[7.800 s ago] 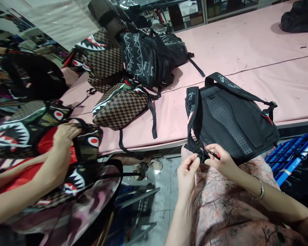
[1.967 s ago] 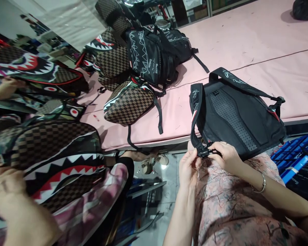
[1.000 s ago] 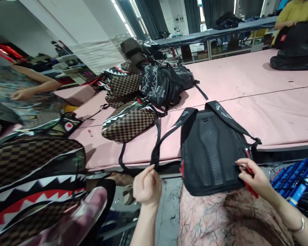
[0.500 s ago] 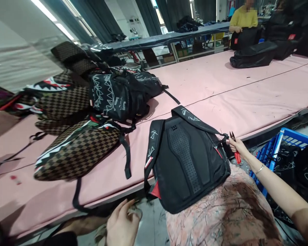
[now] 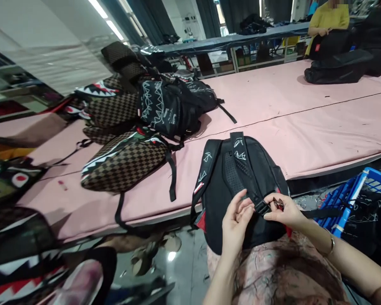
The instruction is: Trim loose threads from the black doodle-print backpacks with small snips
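A black backpack rests between my lap and the table edge, its padded back panel facing up. White scribbles mark its shoulder straps. My right hand pinches the black strap buckle over the lower right of the panel. Tucked in that same hand are red-handled thread snips, mostly covered by the fingers. My left hand hovers just left of the buckle, fingers bent and apart, with nothing visible in it.
Checkered and black backpacks are heaped on the pink table. A blue crate with black bags stands at right. Another person's arm reaches in at left. Someone in a yellow top handles black bags across the table.
My right hand has come inward from the backpack's right side, bringing the strap across the panel. My left hand has risen from below left to the buckle. The view has turned left.
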The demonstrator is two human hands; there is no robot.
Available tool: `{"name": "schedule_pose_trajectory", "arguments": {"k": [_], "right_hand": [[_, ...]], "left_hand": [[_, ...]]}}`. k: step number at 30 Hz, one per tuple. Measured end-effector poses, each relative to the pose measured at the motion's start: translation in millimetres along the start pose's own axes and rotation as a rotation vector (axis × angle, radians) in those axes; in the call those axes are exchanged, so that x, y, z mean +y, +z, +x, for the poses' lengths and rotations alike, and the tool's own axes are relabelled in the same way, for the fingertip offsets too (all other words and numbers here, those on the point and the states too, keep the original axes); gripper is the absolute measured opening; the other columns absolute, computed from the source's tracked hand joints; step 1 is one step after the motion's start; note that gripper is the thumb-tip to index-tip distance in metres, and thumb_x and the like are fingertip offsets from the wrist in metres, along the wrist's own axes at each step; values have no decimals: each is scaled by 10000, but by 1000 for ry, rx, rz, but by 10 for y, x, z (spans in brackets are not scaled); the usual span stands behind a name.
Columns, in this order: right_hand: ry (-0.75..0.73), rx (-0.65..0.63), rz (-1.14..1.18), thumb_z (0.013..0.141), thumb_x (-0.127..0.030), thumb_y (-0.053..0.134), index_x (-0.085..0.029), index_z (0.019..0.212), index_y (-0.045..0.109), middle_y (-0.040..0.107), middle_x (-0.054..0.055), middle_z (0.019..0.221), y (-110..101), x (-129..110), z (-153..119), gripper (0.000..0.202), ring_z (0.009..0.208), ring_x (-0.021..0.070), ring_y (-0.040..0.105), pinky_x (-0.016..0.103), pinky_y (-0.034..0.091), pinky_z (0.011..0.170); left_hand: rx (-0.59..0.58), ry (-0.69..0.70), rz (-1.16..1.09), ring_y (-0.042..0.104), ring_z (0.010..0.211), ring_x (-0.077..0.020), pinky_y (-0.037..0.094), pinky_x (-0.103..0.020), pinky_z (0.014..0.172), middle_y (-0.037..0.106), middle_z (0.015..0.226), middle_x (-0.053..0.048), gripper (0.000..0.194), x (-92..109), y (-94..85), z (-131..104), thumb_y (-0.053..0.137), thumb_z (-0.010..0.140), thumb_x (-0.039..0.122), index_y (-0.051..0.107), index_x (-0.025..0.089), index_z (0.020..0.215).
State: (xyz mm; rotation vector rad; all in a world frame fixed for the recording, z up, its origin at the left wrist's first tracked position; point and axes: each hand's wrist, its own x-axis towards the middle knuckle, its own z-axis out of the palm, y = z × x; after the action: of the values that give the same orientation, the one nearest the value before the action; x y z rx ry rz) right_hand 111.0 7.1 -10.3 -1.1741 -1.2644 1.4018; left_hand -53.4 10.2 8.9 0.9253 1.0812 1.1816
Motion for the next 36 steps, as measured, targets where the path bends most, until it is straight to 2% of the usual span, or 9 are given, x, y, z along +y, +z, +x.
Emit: {"name": "schedule_pose_trajectory", "arguments": {"k": [7, 10, 13, 15, 18, 22, 26, 32, 36], "right_hand": [[-10, -11, -118, 626, -333, 722, -181, 812, 572, 350, -86, 516, 134, 47, -51, 283, 476, 70, 307, 200, 249, 435], [-50, -38, -228, 688, -291, 675, -191, 833, 555, 460, -58, 603, 128, -8, -70, 213, 546, 84, 423, 198, 352, 496], [-76, -99, -337, 760, -258, 605, -213, 996, 515, 581, -14, 796, 32, -145, -81, 257, 694, 113, 547, 214, 439, 598], [-168, -61, -469, 817, -248, 537, -217, 1059, 489, 604, 16, 898, -84, -264, -52, 249, 787, 134, 574, 242, 458, 677], [-423, 29, -801, 874, -251, 458, -190, 990, 533, 609, 53, 891, -257, -453, 52, 151, 811, 167, 564, 293, 439, 734], [-631, -111, -1165, 891, -278, 443, -160, 891, 571, 598, 71, 817, -324, -697, 206, 174, 759, 190, 526, 296, 400, 671], [-624, -268, -1402, 885, -251, 452, -158, 842, 568, 568, 55, 770, -231, -911, 276, 155, 706, 179, 490, 277, 344, 610], [-588, -324, -1568, 851, -189, 485, -176, 773, 550, 543, 39, 712, -125, -1043, 291, 103, 663, 170, 468, 283, 262, 563], [-551, -313, -1541, 847, -177, 486, -173, 764, 551, 548, 33, 706, -178, -1011, 316, 106, 656, 162, 471, 279, 273, 574]], "left_hand": [[33, -43, 23, 571, 722, -101, 464, -203, 701, 673, 813, -26, 242, -13, -19, 48, 738, 610, 215, 712, 191, 849], [95, -35, 18, 564, 682, -106, 452, -203, 660, 663, 731, -18, 104, -72, 28, 110, 724, 615, 213, 701, 168, 706], [214, 44, 5, 550, 663, -97, 435, -190, 642, 639, 691, 4, 56, -127, 67, 132, 698, 644, 210, 678, 175, 683], [269, 99, 8, 544, 667, -96, 429, -187, 649, 627, 687, 11, 39, -157, 85, 125, 678, 666, 207, 669, 179, 691], [317, 148, 21, 541, 671, -101, 428, -191, 651, 618, 684, 11, 40, -196, 115, 105, 663, 686, 216, 658, 179, 698], [381, 199, 29, 550, 684, -109, 437, -203, 667, 624, 697, 10, 70, -233, 167, 91, 664, 694, 248, 650, 181, 707], [384, 214, 40, 559, 687, -116, 445, -218, 680, 630, 700, 9, 78, -241, 198, 84, 658, 699, 261, 652, 184, 704], [384, 224, 67, 582, 829, -140, 432, -239, 817, 647, 720, -3, 45, -238, 215, 81, 670, 679, 229, 661, 186, 673], [387, 48, -147, 548, 640, -87, 451, -187, 615, 612, 681, 16, 146, -194, 223, 87, 716, 627, 275, 639, 170, 692]]}}
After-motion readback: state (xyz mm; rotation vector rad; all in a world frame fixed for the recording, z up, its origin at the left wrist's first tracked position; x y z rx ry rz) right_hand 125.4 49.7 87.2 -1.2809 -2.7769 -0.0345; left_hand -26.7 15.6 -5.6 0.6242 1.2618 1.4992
